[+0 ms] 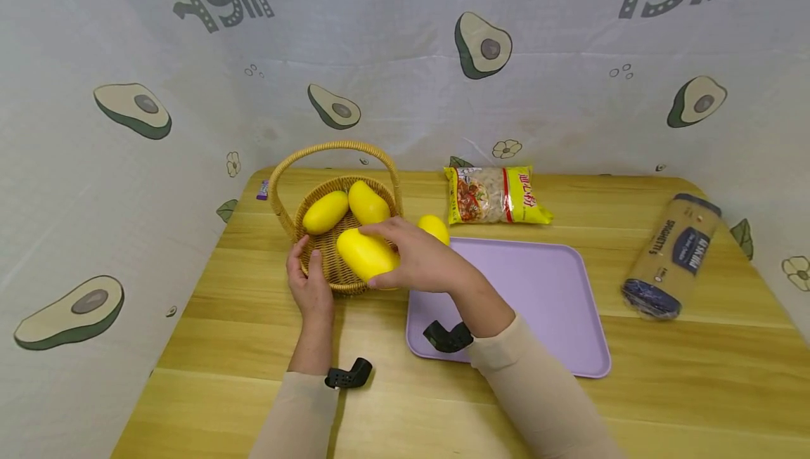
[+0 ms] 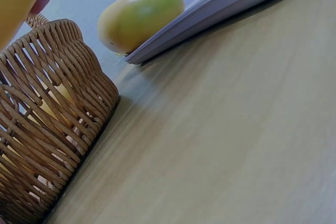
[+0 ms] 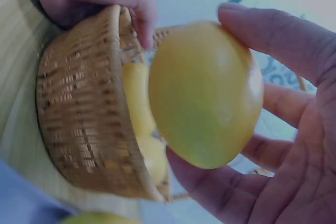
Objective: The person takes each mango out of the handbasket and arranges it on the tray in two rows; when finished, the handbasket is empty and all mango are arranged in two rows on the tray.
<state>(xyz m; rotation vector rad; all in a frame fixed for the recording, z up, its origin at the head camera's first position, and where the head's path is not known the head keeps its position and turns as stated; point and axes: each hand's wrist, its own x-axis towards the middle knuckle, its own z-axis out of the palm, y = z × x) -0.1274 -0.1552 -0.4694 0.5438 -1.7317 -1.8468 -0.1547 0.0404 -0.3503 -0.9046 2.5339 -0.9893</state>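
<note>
My right hand holds a yellow mango, thumb on one side and fingers on the other, over the near right part of a wicker basket. Two more mangoes lie inside the basket, one at the left and one at the back right. With thumb inside and fingers outside, my left hand grips the basket's near left rim. Another mango rests at the lilac tray's far left corner, partly hidden behind my right hand in the head view.
Behind the tray lies a yellow bag of pale dried food. A spaghetti pack is on the table's right side. The basket's tall handle arches above its far side. A printed curtain hangs around the wooden table.
</note>
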